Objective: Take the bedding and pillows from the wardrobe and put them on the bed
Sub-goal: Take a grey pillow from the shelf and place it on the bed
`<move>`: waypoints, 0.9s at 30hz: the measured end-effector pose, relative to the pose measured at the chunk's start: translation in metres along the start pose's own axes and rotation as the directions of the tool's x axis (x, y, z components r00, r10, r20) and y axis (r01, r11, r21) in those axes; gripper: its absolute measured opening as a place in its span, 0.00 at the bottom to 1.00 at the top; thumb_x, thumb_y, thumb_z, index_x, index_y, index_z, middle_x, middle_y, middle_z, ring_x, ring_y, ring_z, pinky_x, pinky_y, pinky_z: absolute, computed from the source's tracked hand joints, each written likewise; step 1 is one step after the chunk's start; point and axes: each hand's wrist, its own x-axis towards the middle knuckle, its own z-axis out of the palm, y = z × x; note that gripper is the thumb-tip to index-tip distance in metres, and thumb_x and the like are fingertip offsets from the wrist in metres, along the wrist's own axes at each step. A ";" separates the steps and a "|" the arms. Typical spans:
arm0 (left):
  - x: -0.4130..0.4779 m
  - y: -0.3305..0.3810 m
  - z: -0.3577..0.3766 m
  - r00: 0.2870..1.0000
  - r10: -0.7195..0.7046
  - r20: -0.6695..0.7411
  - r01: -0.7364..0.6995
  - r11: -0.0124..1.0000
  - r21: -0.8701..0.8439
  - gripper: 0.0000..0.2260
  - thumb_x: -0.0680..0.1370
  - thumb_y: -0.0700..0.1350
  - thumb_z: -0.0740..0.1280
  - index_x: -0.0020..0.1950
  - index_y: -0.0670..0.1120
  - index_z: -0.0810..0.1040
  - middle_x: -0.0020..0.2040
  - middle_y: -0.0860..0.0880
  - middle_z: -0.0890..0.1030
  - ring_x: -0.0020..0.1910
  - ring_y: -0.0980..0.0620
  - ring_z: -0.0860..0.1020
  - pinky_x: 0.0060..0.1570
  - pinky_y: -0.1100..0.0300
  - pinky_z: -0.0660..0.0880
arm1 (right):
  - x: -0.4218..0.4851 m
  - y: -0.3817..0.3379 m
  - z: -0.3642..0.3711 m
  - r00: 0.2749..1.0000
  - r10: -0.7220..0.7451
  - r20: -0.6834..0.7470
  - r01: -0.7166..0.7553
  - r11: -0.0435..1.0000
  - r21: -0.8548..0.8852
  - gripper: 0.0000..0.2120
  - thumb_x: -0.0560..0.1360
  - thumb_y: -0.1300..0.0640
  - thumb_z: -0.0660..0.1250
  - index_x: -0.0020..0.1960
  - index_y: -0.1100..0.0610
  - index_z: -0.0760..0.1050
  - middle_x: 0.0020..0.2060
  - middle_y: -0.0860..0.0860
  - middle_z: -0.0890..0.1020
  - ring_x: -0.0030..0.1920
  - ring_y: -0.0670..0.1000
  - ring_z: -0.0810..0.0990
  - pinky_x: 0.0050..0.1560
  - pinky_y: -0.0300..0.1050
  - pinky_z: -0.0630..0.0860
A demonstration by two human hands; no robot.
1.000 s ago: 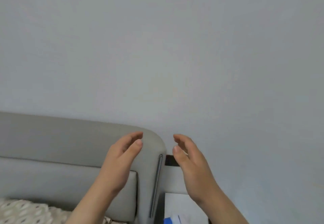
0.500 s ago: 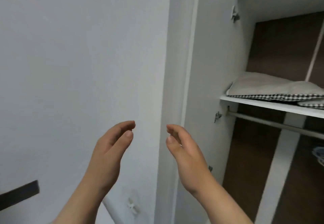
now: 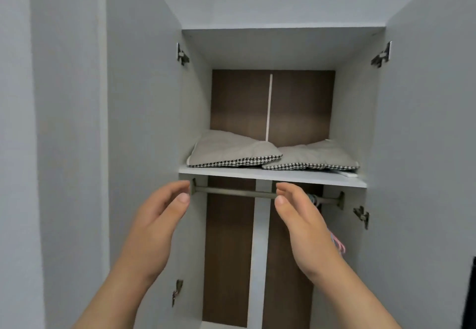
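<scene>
Left hand [image 3: 157, 228] raised, fingers relaxed and empty, palm facing inward. Above and between the hands, two grey pillows [image 3: 233, 152] lie side by side on the wardrobe shelf [image 3: 270, 175]. Right hand [image 3: 306, 228] likewise loose, holding nothing, in front of the hanging rail [image 3: 231, 191].

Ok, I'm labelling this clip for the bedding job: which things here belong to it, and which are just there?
For the job:
left pillow
right pillow
wardrobe shelf under both
left hand and right hand, both empty

Just there:
hanging rail
hangers
door hinge
</scene>
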 end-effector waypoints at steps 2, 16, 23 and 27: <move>0.018 -0.009 0.007 0.999 -0.009 0.031 0.011 0.998 -0.056 0.19 0.69 0.56 0.63 0.58 0.54 0.78 0.57 0.57 0.80 0.58 0.64 0.76 0.59 0.63 0.70 | 0.011 0.001 -0.001 0.999 0.008 -0.046 -0.010 0.999 -0.034 0.17 0.79 0.49 0.58 0.67 0.44 0.67 0.60 0.37 0.72 0.64 0.41 0.70 0.62 0.38 0.65; 0.138 -0.077 0.056 0.994 0.000 0.110 0.006 0.999 -0.048 0.14 0.71 0.56 0.63 0.55 0.56 0.77 0.53 0.64 0.77 0.55 0.68 0.73 0.52 0.67 0.67 | 0.099 0.047 0.003 0.976 0.033 -0.215 -0.078 0.975 -0.206 0.24 0.71 0.38 0.58 0.67 0.41 0.68 0.64 0.40 0.73 0.65 0.42 0.70 0.67 0.53 0.68; 0.209 -0.121 0.101 0.999 0.020 0.042 -0.023 0.997 0.074 0.09 0.79 0.48 0.63 0.58 0.52 0.77 0.53 0.62 0.77 0.51 0.69 0.73 0.48 0.70 0.66 | 0.179 0.107 -0.007 0.982 0.001 -0.188 -0.041 0.976 -0.214 0.20 0.77 0.44 0.59 0.69 0.42 0.66 0.66 0.40 0.71 0.67 0.44 0.67 0.68 0.50 0.65; 0.261 -0.141 0.135 0.999 0.041 -0.007 -0.040 0.987 0.157 0.11 0.78 0.51 0.65 0.59 0.51 0.77 0.51 0.64 0.76 0.49 0.69 0.72 0.46 0.70 0.65 | 0.248 0.139 -0.021 0.987 -0.038 -0.156 0.004 0.976 -0.216 0.20 0.78 0.45 0.59 0.68 0.45 0.66 0.63 0.41 0.71 0.66 0.44 0.68 0.63 0.43 0.65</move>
